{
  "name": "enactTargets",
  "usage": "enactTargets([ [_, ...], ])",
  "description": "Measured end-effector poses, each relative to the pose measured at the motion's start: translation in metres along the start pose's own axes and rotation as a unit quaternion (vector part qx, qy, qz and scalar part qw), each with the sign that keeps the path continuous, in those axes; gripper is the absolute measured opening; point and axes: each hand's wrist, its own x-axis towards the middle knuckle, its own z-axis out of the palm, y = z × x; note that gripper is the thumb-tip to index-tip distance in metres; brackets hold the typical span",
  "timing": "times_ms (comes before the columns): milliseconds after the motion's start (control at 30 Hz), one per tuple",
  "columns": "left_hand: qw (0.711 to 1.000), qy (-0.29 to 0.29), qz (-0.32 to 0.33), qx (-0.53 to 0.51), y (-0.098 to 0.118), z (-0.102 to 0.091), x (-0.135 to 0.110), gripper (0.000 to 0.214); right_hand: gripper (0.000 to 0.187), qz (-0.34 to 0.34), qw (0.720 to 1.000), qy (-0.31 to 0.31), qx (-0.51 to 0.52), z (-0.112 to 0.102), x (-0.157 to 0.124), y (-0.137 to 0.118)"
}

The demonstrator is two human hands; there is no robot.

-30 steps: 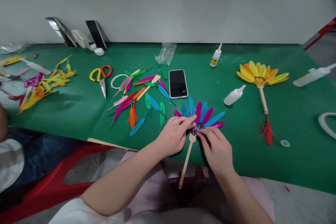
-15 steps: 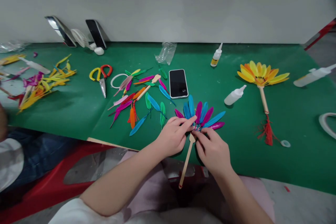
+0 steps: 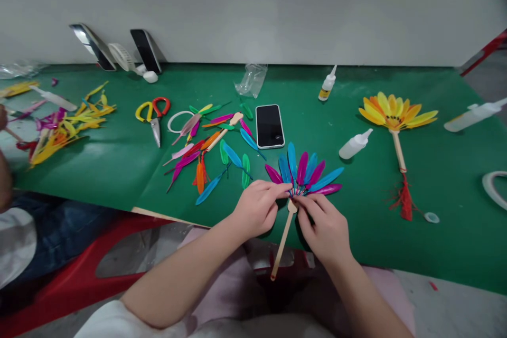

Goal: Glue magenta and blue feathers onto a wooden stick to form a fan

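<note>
A feather fan of blue and magenta feathers (image 3: 301,169) spreads from the rounded head of a wooden stick (image 3: 283,243), whose handle slants down past the table edge. My left hand (image 3: 257,207) is closed at the left of the feather bases, its index finger stretched across the quills. From the right, my right hand (image 3: 325,226) pinches the quills just above the stick's head. The fingertips nearly meet and partly hide the joint. Up and right of the fan lies a white glue bottle (image 3: 352,146).
Loose feathers (image 3: 209,142) and another stick lie left of a phone (image 3: 270,127). Scissors (image 3: 156,124) rest further left. A second glue bottle (image 3: 327,86) stands behind. A yellow feather fan (image 3: 397,111) with a red tassel lies right. Another person's arm (image 3: 3,182) shows far left.
My left index finger has drawn down from the feathers toward their bases. The feathers now show more fully. At the far left, the other person's hand has come into view.
</note>
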Motion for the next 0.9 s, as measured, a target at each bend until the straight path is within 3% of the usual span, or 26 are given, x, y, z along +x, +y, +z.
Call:
enactTargets([
  [267, 1.000, -0.021, 0.013, 0.016, 0.0019, 0.0010, 0.0016, 0.050, 0.022, 0.057, 0.996, 0.033, 0.056, -0.0019, 0.0007, 0.0029],
  [500, 0.998, -0.048, 0.020, 0.033, 0.0025, 0.0024, 0.0032, 0.046, 0.023, 0.022, 0.999, 0.019, -0.018, 0.0007, -0.0025, 0.0017],
  [800, 0.998, -0.025, 0.043, 0.025, 0.0003, 0.0031, 0.0027, 0.040, 0.024, 0.026, 0.999, 0.031, -0.016, -0.0012, -0.0024, 0.0010],
  [900, 0.998, -0.046, 0.039, 0.026, -0.0006, 0.0051, 0.0020, 0.041, 0.025, 0.024, 0.999, 0.023, -0.033, -0.0003, -0.0029, 0.0009],
])
